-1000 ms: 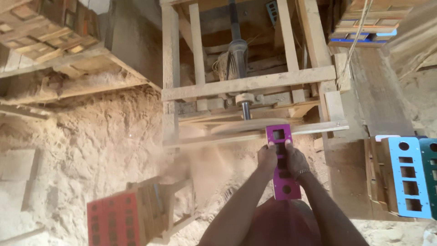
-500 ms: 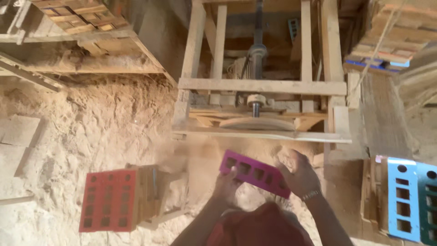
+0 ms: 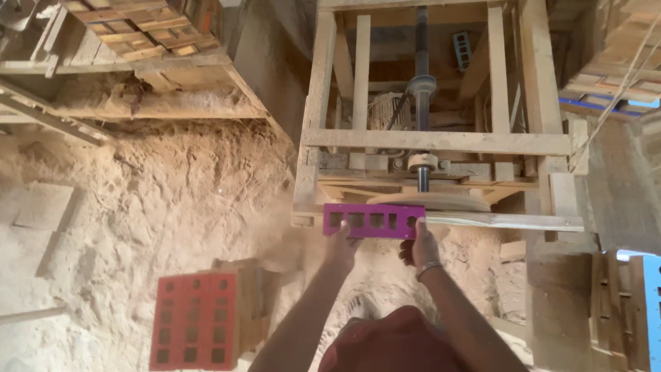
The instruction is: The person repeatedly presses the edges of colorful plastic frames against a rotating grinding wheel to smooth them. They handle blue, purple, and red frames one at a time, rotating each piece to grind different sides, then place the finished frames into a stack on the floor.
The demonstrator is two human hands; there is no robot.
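Head view shows both hands, left hand (image 3: 342,242) and right hand (image 3: 418,246), grasping the purple block (image 3: 374,220) from below against the wooden machine (image 3: 427,141); it looks stiff, light, best gripped at its ends.

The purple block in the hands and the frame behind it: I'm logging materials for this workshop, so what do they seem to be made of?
The purple block looks like wood painted matt purple, though the paint hides any grain; its face has a row of cut-out holes. Left hand and right hand grip its ends. The frame is bare, unfinished timber: pale planks with visible grain and dust.
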